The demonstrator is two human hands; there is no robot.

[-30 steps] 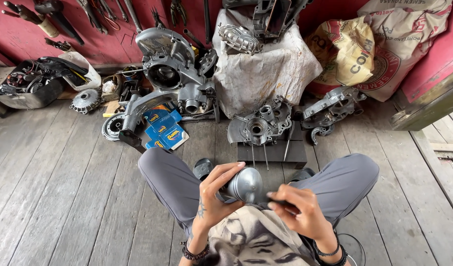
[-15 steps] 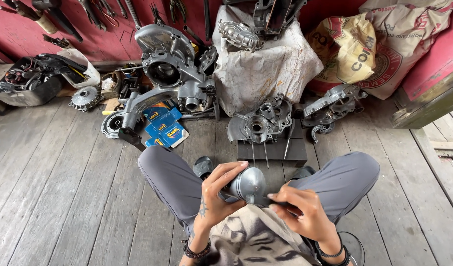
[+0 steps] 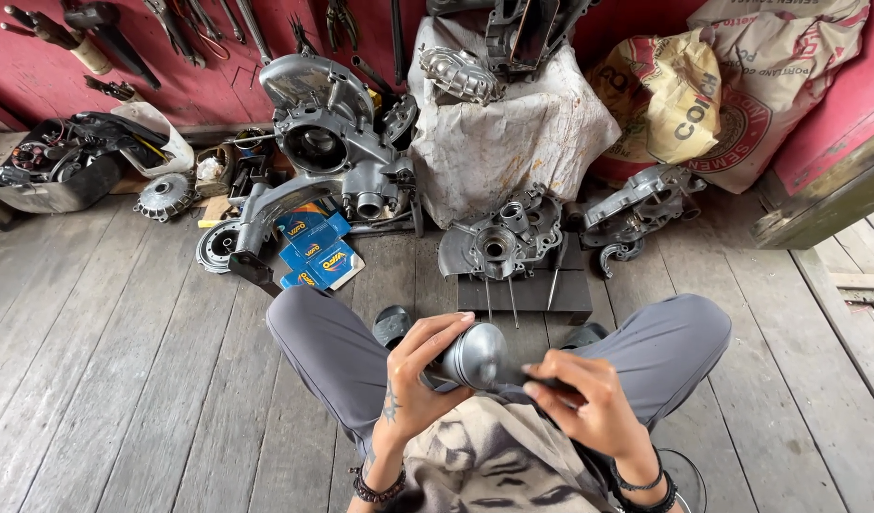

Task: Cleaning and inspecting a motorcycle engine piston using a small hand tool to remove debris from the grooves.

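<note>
While the person squats on the grey wooden plank floor [image 3: 123, 380], the left hand [image 3: 420, 372] grasps a rounded grey metal part [image 3: 473, 356] over the lap. The right hand [image 3: 579, 399], just right of it, pinches a thin dark tool [image 3: 541, 386] against that part. Farther off, a grey engine casing [image 3: 502, 242] sits on a dark block [image 3: 527, 294]; blue cardboard boxes [image 3: 315, 255] lie far left.

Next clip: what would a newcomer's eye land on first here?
Low in the middle, the left hand grips a rounded grey metal part while the right hand works at it with a thin dark tool. Beyond the knees, an engine case sits on a dark block, before a red wall.
</note>
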